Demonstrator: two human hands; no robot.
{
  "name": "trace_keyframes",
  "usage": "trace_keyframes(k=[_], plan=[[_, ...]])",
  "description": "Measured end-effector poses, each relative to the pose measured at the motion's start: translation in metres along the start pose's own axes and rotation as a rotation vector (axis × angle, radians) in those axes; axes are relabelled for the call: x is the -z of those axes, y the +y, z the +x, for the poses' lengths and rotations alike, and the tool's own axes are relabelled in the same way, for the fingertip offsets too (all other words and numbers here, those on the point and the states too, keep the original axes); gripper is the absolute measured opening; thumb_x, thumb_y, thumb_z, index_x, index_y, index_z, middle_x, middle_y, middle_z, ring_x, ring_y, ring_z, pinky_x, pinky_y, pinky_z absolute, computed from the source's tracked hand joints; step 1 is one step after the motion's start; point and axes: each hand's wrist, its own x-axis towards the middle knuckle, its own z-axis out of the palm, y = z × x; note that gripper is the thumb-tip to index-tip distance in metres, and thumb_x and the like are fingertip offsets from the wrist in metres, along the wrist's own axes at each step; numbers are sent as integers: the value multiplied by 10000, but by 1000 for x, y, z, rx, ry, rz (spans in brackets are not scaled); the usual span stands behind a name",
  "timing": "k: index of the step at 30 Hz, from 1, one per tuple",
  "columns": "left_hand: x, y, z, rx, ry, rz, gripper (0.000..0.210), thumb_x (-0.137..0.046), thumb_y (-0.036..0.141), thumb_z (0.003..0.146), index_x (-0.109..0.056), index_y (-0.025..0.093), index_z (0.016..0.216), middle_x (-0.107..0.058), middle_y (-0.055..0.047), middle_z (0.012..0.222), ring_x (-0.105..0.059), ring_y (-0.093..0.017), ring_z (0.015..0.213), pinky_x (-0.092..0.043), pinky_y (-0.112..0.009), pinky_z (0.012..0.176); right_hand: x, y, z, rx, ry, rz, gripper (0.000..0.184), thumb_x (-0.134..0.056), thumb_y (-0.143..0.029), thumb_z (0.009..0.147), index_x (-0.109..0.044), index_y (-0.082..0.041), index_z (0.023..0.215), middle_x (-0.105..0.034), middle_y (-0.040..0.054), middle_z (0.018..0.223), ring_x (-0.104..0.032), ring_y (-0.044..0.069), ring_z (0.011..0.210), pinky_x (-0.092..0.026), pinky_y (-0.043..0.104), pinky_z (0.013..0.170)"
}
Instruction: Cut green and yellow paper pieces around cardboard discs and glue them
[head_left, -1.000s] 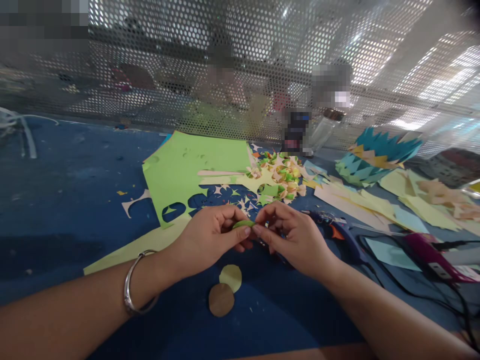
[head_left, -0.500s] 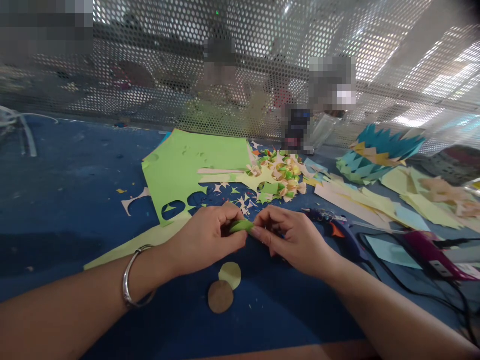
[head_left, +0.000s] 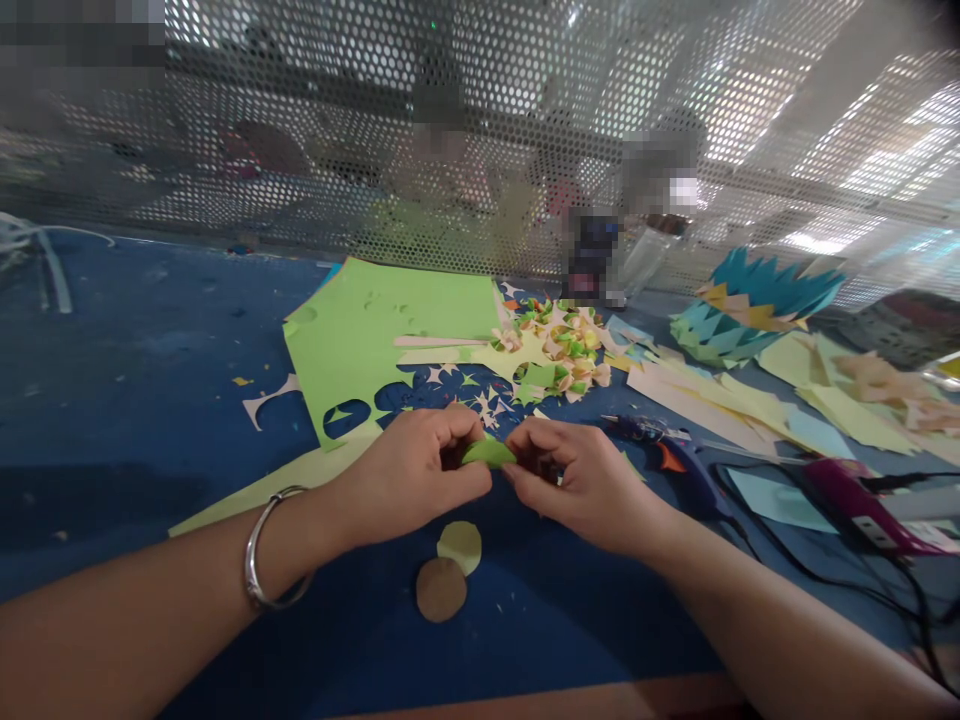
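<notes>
A small piece of green paper point(head_left: 487, 453), bent or folded, is pinched between my two hands above the blue table. My left hand point(head_left: 424, 460) closes on its left end, and a silver bangle circles that wrist. The fingers of my right hand point(head_left: 581, 470) are closed at its right end. Below them lie a pale yellow paper circle point(head_left: 460, 545) and a brown disc point(head_left: 441, 590), which overlaps the circle's edge. Beyond my hands is a green paper sheet point(head_left: 375, 330) with round holes cut from it. Beside it sits a pile of folded paper pieces point(head_left: 566, 350).
A blue glue gun point(head_left: 675, 455) with an orange trigger lies right of my hands. Farther right are a magenta power strip point(head_left: 862, 505) with black cables, paper strips point(head_left: 712, 410) and a layered paper bowl point(head_left: 750, 310). A perforated metal panel point(head_left: 300, 130) stands behind.
The green paper shows more broadly between my fingers now. My right fingertips have shifted slightly along its right end; my left hand has hardly moved.
</notes>
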Motion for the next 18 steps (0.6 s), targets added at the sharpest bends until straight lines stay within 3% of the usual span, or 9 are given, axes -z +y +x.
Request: trace_keyframes(k=[6,9,11,18], plan=[[15,-4,4,38,-32,-97,101,-547,200,836,-545,196,735,-569,30,633,-545,-112,582,-395,-231,550,5,3,1,-77,6,48,122,-580,-190,850,-502,-197,756,-467,-55,631,-429,74,530,-336,230,508],[14,-4,5,-5,35,-131,78,-577,263,872,-609,201,906,-650,-21,847,-600,-146,747,-452,-249,636,6,6,3,-96,-15,48,104,-583,-189,838,-514,-197,760,-473,-57,615,-431,78,526,-332,232,508],[11,-2,5,-32,30,-121,202,-618,331,877,-624,209,1038,-665,-42,967,-608,-164,833,-467,-262,681,5,6,3,-98,-32,53,102,-584,-188,833,-515,-198,758,-466,-61,604,-421,76,519,-325,230,504],[0,3,1,-53,12,-19,103,-607,300,892,-624,201,870,-617,16,784,-528,-124,679,-411,-257,629,0,4,4,-45,-27,-24,88,-577,-134,785,-525,-196,749,-479,-57,639,-411,75,550,-318,226,514]])
